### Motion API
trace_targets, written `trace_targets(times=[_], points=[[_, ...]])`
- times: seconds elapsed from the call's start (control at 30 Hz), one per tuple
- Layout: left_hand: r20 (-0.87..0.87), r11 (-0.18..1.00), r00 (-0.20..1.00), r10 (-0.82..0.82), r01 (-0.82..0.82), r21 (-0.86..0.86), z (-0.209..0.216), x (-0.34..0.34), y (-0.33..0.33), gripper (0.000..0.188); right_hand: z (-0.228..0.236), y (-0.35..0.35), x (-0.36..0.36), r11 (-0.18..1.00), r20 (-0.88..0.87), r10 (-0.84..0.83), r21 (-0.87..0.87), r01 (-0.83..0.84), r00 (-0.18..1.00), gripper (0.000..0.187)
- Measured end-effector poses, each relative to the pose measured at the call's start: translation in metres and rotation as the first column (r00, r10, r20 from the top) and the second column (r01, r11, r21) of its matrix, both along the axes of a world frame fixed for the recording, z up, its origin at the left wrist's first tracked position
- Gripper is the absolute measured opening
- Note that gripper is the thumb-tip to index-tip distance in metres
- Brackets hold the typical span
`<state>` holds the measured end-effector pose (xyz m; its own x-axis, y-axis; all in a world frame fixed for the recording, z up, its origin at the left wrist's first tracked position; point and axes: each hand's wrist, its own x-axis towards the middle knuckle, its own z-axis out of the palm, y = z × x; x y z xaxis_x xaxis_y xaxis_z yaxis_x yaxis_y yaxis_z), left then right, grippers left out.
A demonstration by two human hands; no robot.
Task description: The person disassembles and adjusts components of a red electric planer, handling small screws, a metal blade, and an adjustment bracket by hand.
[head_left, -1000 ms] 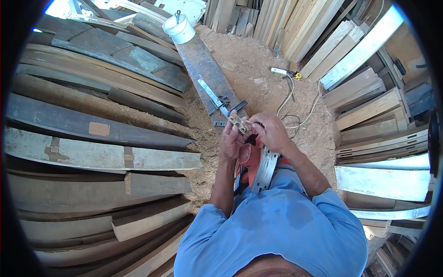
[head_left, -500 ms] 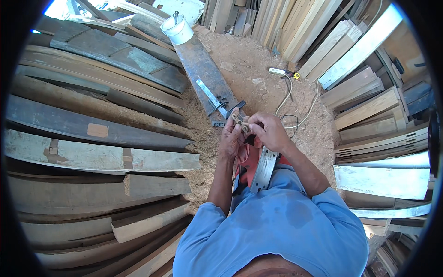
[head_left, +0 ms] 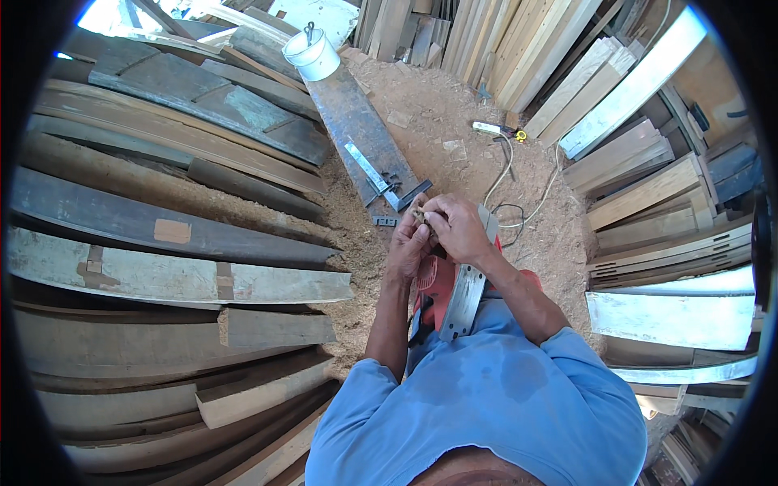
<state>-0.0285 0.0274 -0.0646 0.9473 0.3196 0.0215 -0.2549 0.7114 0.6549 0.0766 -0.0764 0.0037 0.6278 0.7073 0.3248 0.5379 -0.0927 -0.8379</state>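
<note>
My left hand (head_left: 408,247) is closed, its thumb and fingers pinching a small brownish part (head_left: 419,215) in front of my lap. From the other side my right hand (head_left: 460,231) bends over the same part, thumb and fingertips closed on it. The fingers hide most of the part, so I cannot name its kind. Below my hands a red power tool (head_left: 442,285) rests on my lap, its long metal base plate (head_left: 466,296) turned up. Just beyond my hands, a metal tool with a flat bar and a dark crosspiece (head_left: 370,168) lies on a worn board (head_left: 356,109).
A white bucket (head_left: 314,58) with a metal tool in it stands at the board's far end. Stacked planks (head_left: 162,275) fill the left side, and more timber (head_left: 673,320) the right. A pale cable (head_left: 551,190) and a power strip (head_left: 488,127) lie on the sawdust-covered floor.
My right hand has shifted slightly left and now covers more of the small part. The part has turned between my fingers. More of the red tool shows beside my right forearm.
</note>
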Motion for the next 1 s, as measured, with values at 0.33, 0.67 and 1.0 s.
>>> trace_targets(times=[0.33,0.67,1.0], points=[[-0.09,0.999,0.996,0.012,-0.007,0.05,-0.004,0.0,0.001,0.074,0.008,-0.005,0.009,0.996,-0.04,0.047,-0.071,-0.05,0.998,0.011],[-0.011,1.0,1.0,0.001,-0.002,-0.023,-0.007,0.0,0.003,0.075,0.0,-0.022,0.013,0.99,-0.026,0.109,-0.086,-0.111,0.994,0.013],[-0.067,0.999,0.998,0.005,-0.001,0.053,-0.01,0.0,0.002,0.07,-0.001,-0.019,0.012,0.993,-0.155,0.019,-0.109,-0.036,0.988,0.01]])
